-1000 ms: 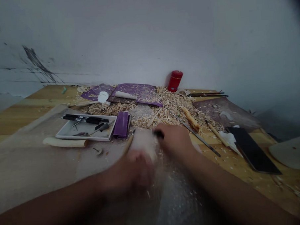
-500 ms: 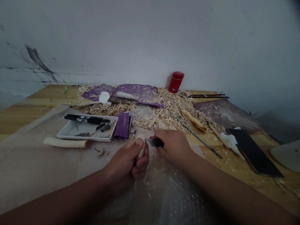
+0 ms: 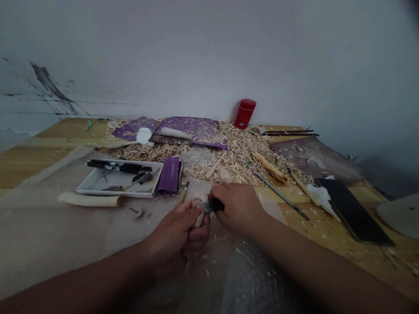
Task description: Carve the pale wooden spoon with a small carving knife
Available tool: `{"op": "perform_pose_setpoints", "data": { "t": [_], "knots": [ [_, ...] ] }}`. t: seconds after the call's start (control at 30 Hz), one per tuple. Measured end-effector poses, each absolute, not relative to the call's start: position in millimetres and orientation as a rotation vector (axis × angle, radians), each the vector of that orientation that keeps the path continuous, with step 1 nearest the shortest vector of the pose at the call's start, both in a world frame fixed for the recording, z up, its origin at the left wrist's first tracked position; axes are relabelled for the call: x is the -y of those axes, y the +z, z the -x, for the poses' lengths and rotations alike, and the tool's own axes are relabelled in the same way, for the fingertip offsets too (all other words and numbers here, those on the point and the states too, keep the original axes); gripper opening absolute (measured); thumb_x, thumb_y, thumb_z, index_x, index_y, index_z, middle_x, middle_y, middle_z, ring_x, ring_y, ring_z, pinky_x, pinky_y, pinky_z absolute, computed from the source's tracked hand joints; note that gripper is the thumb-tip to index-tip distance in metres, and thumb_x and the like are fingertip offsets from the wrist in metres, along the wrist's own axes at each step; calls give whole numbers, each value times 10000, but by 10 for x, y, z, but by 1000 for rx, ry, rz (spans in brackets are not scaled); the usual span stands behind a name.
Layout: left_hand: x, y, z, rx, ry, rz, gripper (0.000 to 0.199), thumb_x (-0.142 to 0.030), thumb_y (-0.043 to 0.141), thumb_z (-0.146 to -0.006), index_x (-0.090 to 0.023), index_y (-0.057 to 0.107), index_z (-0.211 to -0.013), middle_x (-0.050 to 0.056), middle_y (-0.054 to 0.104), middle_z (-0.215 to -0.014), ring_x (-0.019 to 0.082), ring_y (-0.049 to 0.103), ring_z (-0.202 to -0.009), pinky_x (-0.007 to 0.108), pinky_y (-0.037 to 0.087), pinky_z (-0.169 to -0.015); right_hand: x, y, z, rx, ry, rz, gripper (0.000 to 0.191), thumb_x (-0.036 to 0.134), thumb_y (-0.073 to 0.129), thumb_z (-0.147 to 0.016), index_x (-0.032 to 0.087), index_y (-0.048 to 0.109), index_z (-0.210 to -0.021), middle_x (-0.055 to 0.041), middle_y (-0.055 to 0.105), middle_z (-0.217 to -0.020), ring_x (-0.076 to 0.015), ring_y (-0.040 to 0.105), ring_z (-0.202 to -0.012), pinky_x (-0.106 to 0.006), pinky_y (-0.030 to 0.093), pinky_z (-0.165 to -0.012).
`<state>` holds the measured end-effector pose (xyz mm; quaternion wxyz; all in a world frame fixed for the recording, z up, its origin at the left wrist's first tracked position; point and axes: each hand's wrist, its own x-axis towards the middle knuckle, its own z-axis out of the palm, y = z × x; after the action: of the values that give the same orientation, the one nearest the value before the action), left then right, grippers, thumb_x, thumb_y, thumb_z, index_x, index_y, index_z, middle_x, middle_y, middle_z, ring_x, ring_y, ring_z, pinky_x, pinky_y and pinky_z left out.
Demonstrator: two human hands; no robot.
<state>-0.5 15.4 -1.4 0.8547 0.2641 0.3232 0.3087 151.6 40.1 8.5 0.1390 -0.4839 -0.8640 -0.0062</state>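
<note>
The left hand (image 3: 180,228) pinched the pale, slim wood (image 3: 199,219) between thumb and fingers; just beside it, the right hand (image 3: 240,205) was curled around a black-handled knife (image 3: 216,205), flat metal blade at the wood. Thin, curly shavings (image 3: 252,150) lay heaped beyond.

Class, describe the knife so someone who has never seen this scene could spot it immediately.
From the shavings heaped on the wooden table, come nearer to the right hand. The knife juts leftward from that hand, with a black handle and short grey blade. Unlike the tools in the white tray, it is held.
</note>
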Motion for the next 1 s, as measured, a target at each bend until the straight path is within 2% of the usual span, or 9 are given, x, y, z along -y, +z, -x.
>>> {"op": "perform_pose_setpoints", "data": {
  "t": [0.07, 0.17, 0.23, 0.3, 0.37, 0.5, 0.6, 0.7, 1.0],
  "knots": [
    [-99, 28, 14, -690, 621, -631, 317, -408, 395, -802, -173, 401, -588, -93, 250, -401, 34, 116, -329, 148, 115, -304, -450, 63, -1547, 2492, -33, 1419, 178, 311, 421, -737, 243, 575, -796, -3, 606, -687, -146, 522, -612, -246, 256, -525],
    [50, 118, 13, -582, 385, -877, 249, -361, 597, -678, -159, 475, -599, -60, 387, -466, 46, 315, -403, 157, 258, -380, -628, 23, -1693, 2408, -65, 1647, 180, 311, 415, -749, 248, 578, -792, -6, 610, -679, -145, 515, -596, -240, 237, -502],
    [126, 144, 3, -493, 245, -962, 213, -333, 616, -664, -148, 517, -628, -31, 450, -516, 71, 402, -487, 168, 298, -435, -757, 12, -1829, 2272, -101, 1814, 221, 349, 391, -773, 229, 576, -753, -13, 601, -645, -143, 500, -562, -238, 221, -482],
    [120, 122, -10, -572, 367, -899, 277, -411, 540, -711, -165, 465, -608, -56, 386, -472, 52, 307, -408, 164, 238, -381, -826, 21, -1931, 2136, -112, 1833, 297, 403, 348, -799, 211, 564, -734, -14, 583, -618, -137, 481, -540, -234, 223, -474],
    [32, 72, -17, -711, 570, -863, 299, -407, 464, -767, -174, 411, -585, -74, 324, -406, 49, 229, -354, 169, 169, -341, -805, 37, -1947, 2093, -58, 1752, 335, 424, 322, -812, 201, 549, -708, -5, 560, -589, -127, 464, -521, -228, 234, -473],
    [-174, 14, -4, -783, 755, -675, 270, -379, 363, -823, -185, 391, -636, -87, 278, -397, 46, 150, -329, 170, 110, -322, -600, 49, -1759, 2284, 98, 1484, 235, 346, 374, -795, 205, 545, -715, 15, 556, -604, -110, 476, -542, -214, 269, -514],
    [-201, 21, 7, -745, 775, -625, 268, -371, 350, -831, -181, 398, -648, -86, 285, -398, 38, 145, -324, 165, 106, -325, -487, 49, -1605, 2425, 108, 1410, 184, 315, 408, -764, 200, 548, -732, 3, 580, -644, -119, 509, -591, -218, 282, -539],
    [-169, 20, 13, -738, 752, -597, 272, -379, 366, -825, -177, 404, -648, -87, 280, -391, 35, 145, -324, 161, 101, -322, -461, 53, -1549, 2508, 98, 1426, 215, 332, 390, -768, 193, 552, -739, -17, 602, -668, -134, 530, -613, -225, 289, -545],
    [-124, 25, 18, -661, 630, -523, 288, -390, 353, -826, -180, 400, -633, -90, 236, -393, 33, 101, -326, 138, 97, -289, -451, 47, -1554, 2506, 157, 1427, 194, 308, 400, -751, 197, 559, -748, -19, 615, -683, -138, 542, -625, -226, 303, -546]
  ]
}}
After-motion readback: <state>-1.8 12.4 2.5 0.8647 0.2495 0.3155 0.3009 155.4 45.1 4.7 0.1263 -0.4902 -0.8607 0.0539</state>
